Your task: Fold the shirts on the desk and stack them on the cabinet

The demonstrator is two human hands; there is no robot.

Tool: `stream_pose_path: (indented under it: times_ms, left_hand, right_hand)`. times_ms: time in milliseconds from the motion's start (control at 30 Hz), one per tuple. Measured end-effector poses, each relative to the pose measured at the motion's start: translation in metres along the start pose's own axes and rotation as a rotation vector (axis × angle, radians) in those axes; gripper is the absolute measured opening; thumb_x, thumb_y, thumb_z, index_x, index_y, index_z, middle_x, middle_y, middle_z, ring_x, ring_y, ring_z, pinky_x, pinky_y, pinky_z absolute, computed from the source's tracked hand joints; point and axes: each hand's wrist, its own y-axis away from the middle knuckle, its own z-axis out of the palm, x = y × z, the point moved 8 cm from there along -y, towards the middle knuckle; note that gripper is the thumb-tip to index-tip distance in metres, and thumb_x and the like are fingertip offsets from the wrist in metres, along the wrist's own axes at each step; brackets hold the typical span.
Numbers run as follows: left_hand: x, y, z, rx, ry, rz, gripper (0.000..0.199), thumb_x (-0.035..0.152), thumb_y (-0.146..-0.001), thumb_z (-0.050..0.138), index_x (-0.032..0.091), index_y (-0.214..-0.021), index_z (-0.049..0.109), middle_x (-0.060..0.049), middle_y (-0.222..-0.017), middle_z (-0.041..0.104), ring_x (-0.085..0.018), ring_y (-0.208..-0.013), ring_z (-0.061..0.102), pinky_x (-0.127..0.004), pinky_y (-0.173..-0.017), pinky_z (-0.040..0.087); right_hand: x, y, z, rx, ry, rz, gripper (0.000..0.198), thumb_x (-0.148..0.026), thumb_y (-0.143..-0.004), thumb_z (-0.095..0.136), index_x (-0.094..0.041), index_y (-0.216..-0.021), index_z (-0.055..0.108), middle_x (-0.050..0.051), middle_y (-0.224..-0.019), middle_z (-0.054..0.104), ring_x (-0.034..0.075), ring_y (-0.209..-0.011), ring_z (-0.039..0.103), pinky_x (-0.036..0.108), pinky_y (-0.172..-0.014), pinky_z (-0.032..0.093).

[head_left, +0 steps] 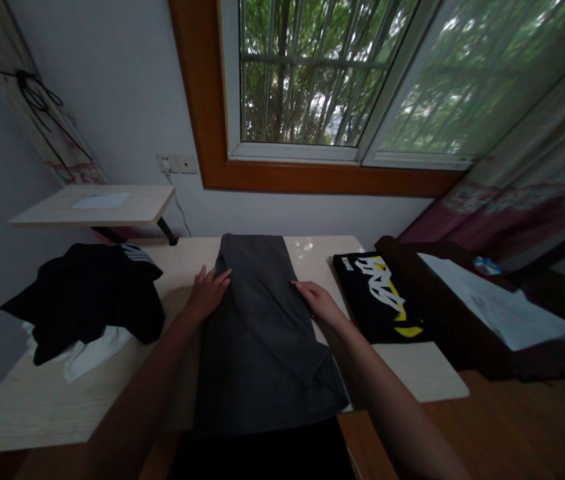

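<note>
A dark grey garment (262,333) lies folded into a long strip across the table, its lower end hanging toward me over the front edge. Whether it is a shirt or trousers I cannot tell. On its left edge rests my left hand (207,293), fingers apart and touching the cloth. At the opposite edge, my right hand (318,301) pinches the cloth between thumb and fingers. A loose flap sticks out at the garment's lower right corner.
Left on the table (27,413) is a heap of black clothing (97,287) over a white cloth (97,352). A folded black shirt (372,293) with white and yellow print lies right. A raised shelf (137,200) stands back left. Beyond the right edge, papers (492,300) lie on something dark brown.
</note>
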Motion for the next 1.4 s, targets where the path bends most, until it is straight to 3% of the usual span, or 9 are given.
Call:
stream_pose_path:
  times_ms: [133,400,767,933,1067,1133,1200,1400]
  left_hand:
    - [-0.003,-0.016,0.006,0.012,-0.042,-0.057,0.05,0.047,-0.101,0.038,0.031,-0.146,0.054,-0.012,-0.153,0.05,-0.043,-0.153,0.016,-0.068,-0.117,0.017]
    - [-0.012,-0.033,0.014,0.041,-0.057,-0.06,0.052,0.041,-0.103,0.03,0.025,-0.149,0.049,-0.011,-0.153,0.051,-0.038,-0.156,0.01,-0.071,-0.118,0.012]
    - [-0.025,-0.074,0.015,-0.057,-0.042,-0.118,0.056,0.044,-0.102,0.029,0.026,-0.152,0.045,-0.011,-0.158,0.045,-0.041,-0.155,0.01,-0.076,-0.115,0.011]
    - [-0.019,-0.061,0.013,0.027,-0.116,-0.056,0.053,0.039,-0.102,0.034,0.025,-0.15,0.048,-0.014,-0.155,0.048,-0.039,-0.153,0.022,-0.07,-0.118,0.015]
    - [-0.012,-0.039,0.007,0.081,-0.099,0.004,0.048,0.032,-0.1,0.04,0.029,-0.145,0.055,-0.012,-0.153,0.049,-0.035,-0.152,0.024,-0.064,-0.121,0.019]
    - [-0.006,-0.028,0.002,0.094,-0.07,0.051,0.046,0.031,-0.099,0.044,0.03,-0.142,0.057,-0.01,-0.153,0.048,-0.035,-0.152,0.024,-0.062,-0.122,0.02]
    - [0.001,-0.017,-0.003,0.094,-0.051,0.11,0.044,0.031,-0.097,0.048,0.031,-0.139,0.061,-0.009,-0.154,0.045,-0.035,-0.152,0.022,-0.059,-0.122,0.022]
    - [0.029,0.027,-0.006,0.012,0.007,0.326,0.04,0.034,-0.096,0.056,0.035,-0.135,0.064,-0.005,-0.154,0.045,-0.036,-0.153,0.018,-0.062,-0.123,0.018]
  right_hand:
    - [-0.002,-0.016,-0.002,0.091,0.057,-0.094,0.049,-0.066,-0.085,0.061,-0.023,-0.103,0.078,0.008,-0.114,0.074,0.027,-0.113,0.064,0.041,-0.103,0.047]
    - [-0.006,-0.04,-0.002,0.089,0.175,-0.163,0.044,-0.06,-0.091,0.055,-0.023,-0.099,0.078,0.009,-0.109,0.074,0.026,-0.107,0.065,0.04,-0.103,0.046]
    - [0.001,-0.081,-0.004,0.12,0.164,-0.127,0.039,-0.055,-0.089,0.059,-0.024,-0.105,0.077,0.008,-0.117,0.073,0.026,-0.115,0.063,0.041,-0.108,0.043]
    - [0.008,-0.064,-0.003,0.064,0.058,-0.09,0.04,-0.05,-0.086,0.061,-0.024,-0.114,0.075,0.007,-0.121,0.072,0.024,-0.116,0.063,0.04,-0.103,0.047]
    - [0.01,-0.032,0.0,-0.076,0.0,-0.003,0.041,-0.051,-0.083,0.065,-0.021,-0.11,0.076,0.006,-0.102,0.075,0.02,-0.088,0.067,0.031,-0.078,0.054]
    - [0.01,-0.012,0.0,-0.141,-0.023,0.077,0.046,-0.053,-0.082,0.066,-0.021,-0.115,0.073,0.002,-0.086,0.072,0.014,-0.063,0.06,0.025,-0.058,0.048]
    - [0.008,0.007,-0.002,-0.191,-0.061,0.137,0.051,-0.053,-0.08,0.069,-0.02,-0.119,0.071,-0.001,-0.078,0.067,0.009,-0.051,0.051,0.022,-0.047,0.038]
    - [0.012,0.045,-0.009,-0.27,-0.103,0.165,0.053,-0.046,-0.074,0.078,-0.021,-0.119,0.068,-0.002,-0.085,0.061,0.006,-0.051,0.045,0.018,-0.039,0.027]
